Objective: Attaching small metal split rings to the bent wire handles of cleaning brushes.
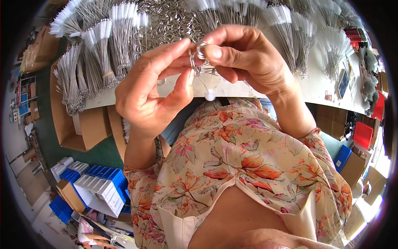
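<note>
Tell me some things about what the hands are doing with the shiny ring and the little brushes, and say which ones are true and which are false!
1. Both hands are raised over the white table. True.
2. The right hand pinches a metal ring between thumb and finger. True.
3. The left hand is resting flat on the table. False: it is raised, with its fingers meeting the right hand at the ring.
4. A thin wire brush with a white tip hangs down from the ring. True.
5. The table holds only one brush. False: many bundles of wire brushes lie across it.
6. The boxes on the floor at the lower left are all red. False: they are blue and white.
</note>
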The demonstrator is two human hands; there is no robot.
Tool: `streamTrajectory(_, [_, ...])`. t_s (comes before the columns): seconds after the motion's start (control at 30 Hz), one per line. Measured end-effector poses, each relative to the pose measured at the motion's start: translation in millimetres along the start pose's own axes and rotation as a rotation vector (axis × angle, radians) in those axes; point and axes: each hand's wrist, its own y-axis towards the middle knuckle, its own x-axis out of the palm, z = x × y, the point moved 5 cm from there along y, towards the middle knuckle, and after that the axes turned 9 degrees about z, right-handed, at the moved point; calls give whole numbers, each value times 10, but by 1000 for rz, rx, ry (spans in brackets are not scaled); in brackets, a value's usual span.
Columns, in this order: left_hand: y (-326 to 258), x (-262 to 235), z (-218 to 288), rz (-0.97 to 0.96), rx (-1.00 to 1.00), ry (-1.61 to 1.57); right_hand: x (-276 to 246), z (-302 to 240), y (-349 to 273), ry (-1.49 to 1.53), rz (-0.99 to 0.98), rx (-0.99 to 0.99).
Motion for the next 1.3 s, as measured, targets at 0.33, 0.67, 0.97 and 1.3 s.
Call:
streamTrajectory(0.33, [221, -77, 31, -22, 63, 121, 104, -147, 120, -10, -114, -49])
streamTrajectory(0.67, [310, -131, 98, -82, 66, 85, 164, -248, 120, -428, -84, -216])
streamTrajectory(0.97, [321, -151, 116, -87, -63, 112, 181, -275, 85, -227, -6, -365])
streamTrajectory(1.3, [334, -137, 73, -86, -59, 76, 177, -130, 169, -114, -31, -344])
